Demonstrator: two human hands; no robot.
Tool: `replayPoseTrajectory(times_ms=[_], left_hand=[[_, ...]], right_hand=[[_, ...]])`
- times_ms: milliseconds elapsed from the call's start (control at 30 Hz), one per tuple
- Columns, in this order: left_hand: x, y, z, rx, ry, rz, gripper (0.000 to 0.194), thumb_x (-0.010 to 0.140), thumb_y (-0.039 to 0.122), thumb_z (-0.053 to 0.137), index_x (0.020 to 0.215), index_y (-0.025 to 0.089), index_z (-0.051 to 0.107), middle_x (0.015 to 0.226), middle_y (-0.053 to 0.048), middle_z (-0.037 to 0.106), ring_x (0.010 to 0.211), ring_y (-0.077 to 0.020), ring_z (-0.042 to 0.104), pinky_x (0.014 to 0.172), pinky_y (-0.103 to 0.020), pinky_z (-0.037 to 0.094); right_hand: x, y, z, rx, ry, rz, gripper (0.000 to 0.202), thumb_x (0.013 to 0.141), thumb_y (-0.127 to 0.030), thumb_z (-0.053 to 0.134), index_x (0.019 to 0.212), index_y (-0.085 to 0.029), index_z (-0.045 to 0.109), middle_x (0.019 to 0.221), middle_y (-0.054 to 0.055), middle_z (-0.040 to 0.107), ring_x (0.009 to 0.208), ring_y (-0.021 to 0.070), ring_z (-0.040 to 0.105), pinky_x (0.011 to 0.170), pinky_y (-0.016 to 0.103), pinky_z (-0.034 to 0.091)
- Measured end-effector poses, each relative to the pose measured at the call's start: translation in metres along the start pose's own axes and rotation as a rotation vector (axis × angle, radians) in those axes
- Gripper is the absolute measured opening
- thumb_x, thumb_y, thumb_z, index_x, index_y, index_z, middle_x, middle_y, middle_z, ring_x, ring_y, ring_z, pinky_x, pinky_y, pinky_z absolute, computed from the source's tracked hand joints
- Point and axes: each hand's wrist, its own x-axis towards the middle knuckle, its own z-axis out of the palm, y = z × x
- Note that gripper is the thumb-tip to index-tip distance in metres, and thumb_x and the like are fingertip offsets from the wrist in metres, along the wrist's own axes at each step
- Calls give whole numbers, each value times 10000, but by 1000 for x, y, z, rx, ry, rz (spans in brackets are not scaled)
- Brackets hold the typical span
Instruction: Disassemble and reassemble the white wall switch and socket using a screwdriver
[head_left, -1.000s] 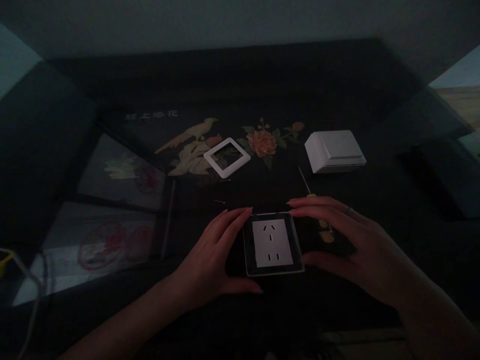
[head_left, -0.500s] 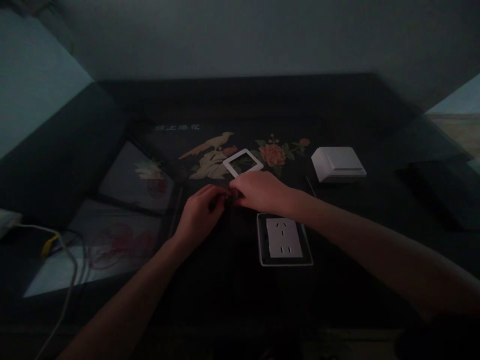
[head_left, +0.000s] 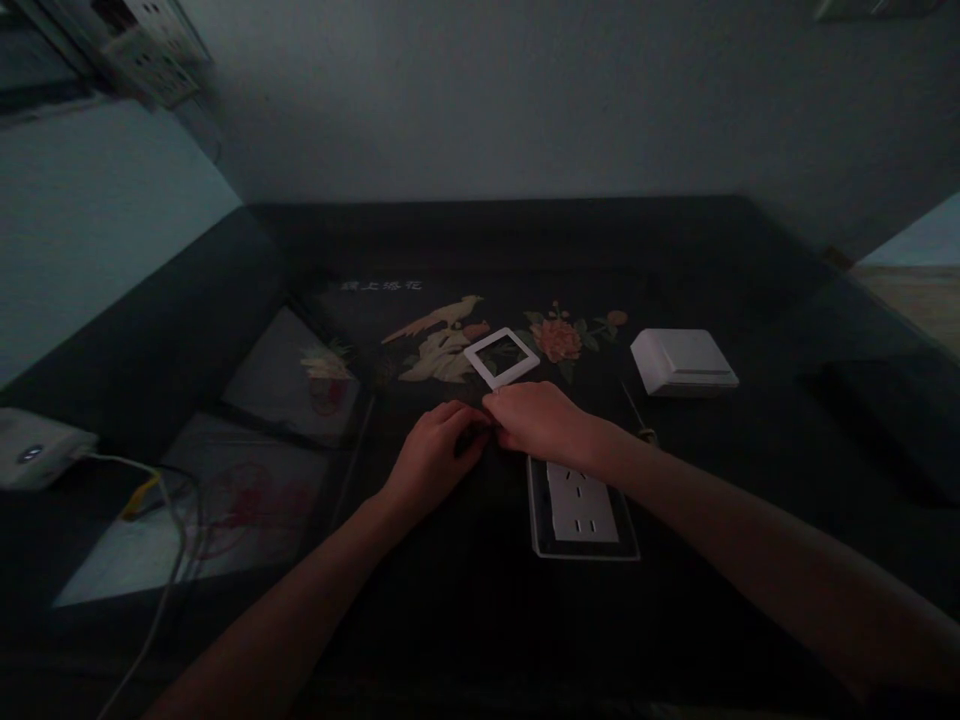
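The socket (head_left: 583,508) lies in its frame (head_left: 583,549), long axis running away, paired slots (head_left: 577,526) nearest, as left hand (head_left: 436,448) and right hand (head_left: 534,418) meet, grip unclear.

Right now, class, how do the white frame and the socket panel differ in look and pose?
Look: the white frame is an open ring; the socket panel has a slotted pale centre within a dark border.
Pose: the white frame points a corner toward the viewer; the socket panel turns an edge that way.
Shared: both are squarish and lie on the dark table.
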Motion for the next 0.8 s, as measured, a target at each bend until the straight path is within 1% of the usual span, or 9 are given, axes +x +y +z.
replayPoseTrajectory(times_ms=[167, 267, 333, 400, 467, 567, 700, 733, 800], left_hand=[[0, 1, 4, -27, 25, 41, 149, 864, 109, 644, 989, 190, 659, 889, -38, 694, 785, -190, 655, 709, -316, 529], [-3, 9, 3, -53, 57, 82, 59, 886, 165, 637, 920, 195, 675, 873, -43, 719, 797, -201, 669, 731, -336, 527], [-4, 20, 0, -84, 78, 109, 57, 898, 200, 631, 881, 198, 685, 855, -44, 729, 793, -200, 674, 734, -335, 527], [-5, 33, -6, -131, 97, 119, 91, 911, 217, 619, 856, 192, 686, 825, -41, 727, 764, -186, 674, 704, -307, 530], [-4, 49, -12, -189, 103, 114, 112, 924, 217, 611, 843, 182, 680, 785, -31, 718, 706, -161, 672, 638, -258, 526], [1, 73, -16, -279, 77, 120, 110, 929, 227, 628, 846, 180, 682, 755, -10, 724, 656, -137, 677, 597, -215, 528], [13, 95, -7, -372, 34, 158, 131, 943, 246, 631, 844, 177, 683, 750, -10, 735, 661, -132, 686, 603, -204, 534], [16, 98, -4, -392, 29, 185, 131, 944, 242, 629, 844, 174, 679, 759, -15, 737, 672, -134, 687, 612, -209, 534], [18, 100, 2, -415, 14, 256, 101, 940, 219, 629, 864, 170, 675, 797, -29, 743, 717, -144, 690, 652, -228, 537]], right_hand=[[-16, 9, -5, 96, 55, -40, 323, 957, -357, 624, 1220, -170, 614, 1217, 85, 649, 1024, 224, 661, 863, 446, 568], [-35, 12, -10, 193, 119, -91, 189, 919, -264, 662, 1069, -151, 674, 1019, 58, 710, 916, 208, 680, 805, 387, 554], [-50, 12, -14, 265, 186, -126, 106, 880, -191, 676, 974, -148, 698, 902, 49, 723, 838, 203, 681, 740, 344, 522], [-66, 12, -16, 341, 270, -153, 70, 875, -169, 670, 936, -152, 701, 871, 45, 726, 792, 186, 675, 697, 312, 494], [-83, 12, -14, 421, 368, -164, 54, 893, -174, 664, 935, -162, 696, 873, 32, 728, 773, 158, 672, 692, 282, 487], [-106, 13, -4, 543, 537, -149, 40, 905, -181, 667, 939, -177, 688, 855, 7, 723, 746, 126, 669, 671, 237, 493], [-127, 17, 15, 749, 822, -151, 43, 874, -167, 710, 908, -183, 690, 811, -5, 722, 728, 115, 683, 648, 205, 517], [-131, 18, 19, 771, 877, -151, 51, 866, -159, 717, 901, -184, 689, 813, -3, 722, 734, 115, 687, 657, 202, 525], [-136, 23, 25, 774, 940, -152, 58, 861, -148, 718, 884, -188, 683, 823, 3, 717, 754, 116, 691, 675, 203, 537]])
